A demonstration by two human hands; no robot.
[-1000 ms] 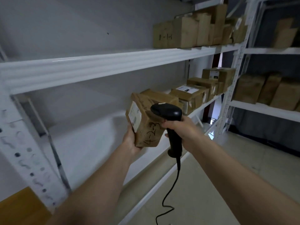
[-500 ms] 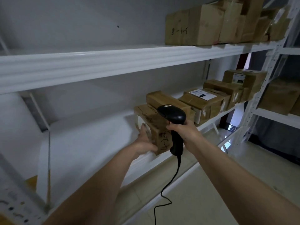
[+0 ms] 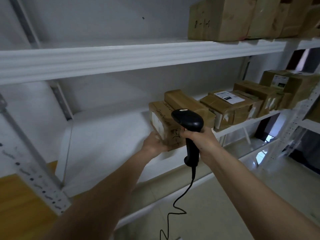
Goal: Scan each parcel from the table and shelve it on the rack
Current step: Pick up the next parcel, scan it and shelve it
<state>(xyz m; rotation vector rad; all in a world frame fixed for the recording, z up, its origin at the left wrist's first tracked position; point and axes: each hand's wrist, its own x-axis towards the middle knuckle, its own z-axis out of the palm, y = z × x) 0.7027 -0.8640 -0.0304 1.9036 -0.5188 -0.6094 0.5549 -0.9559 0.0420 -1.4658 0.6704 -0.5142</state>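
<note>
A brown cardboard parcel (image 3: 164, 123) with a white label on its left face and handwritten marks rests on the middle shelf (image 3: 107, 135) of the white rack, pushed against another parcel (image 3: 185, 103). My left hand (image 3: 154, 142) grips its near lower corner. My right hand (image 3: 202, 139) holds a black corded barcode scanner (image 3: 188, 122) upright, just right of the parcel, its head above my fingers.
More brown parcels (image 3: 239, 104) line the same shelf to the right, and several stand on the upper shelf (image 3: 225, 19). A white rack upright (image 3: 29, 163) rises at the left. The scanner cable (image 3: 180, 200) hangs toward the tiled floor (image 3: 242, 196). A second rack stands at the far right.
The parcel went from held in the air to resting on the middle shelf beside the other boxes. My left hand slid to its near corner. The view moved closer to the rack.
</note>
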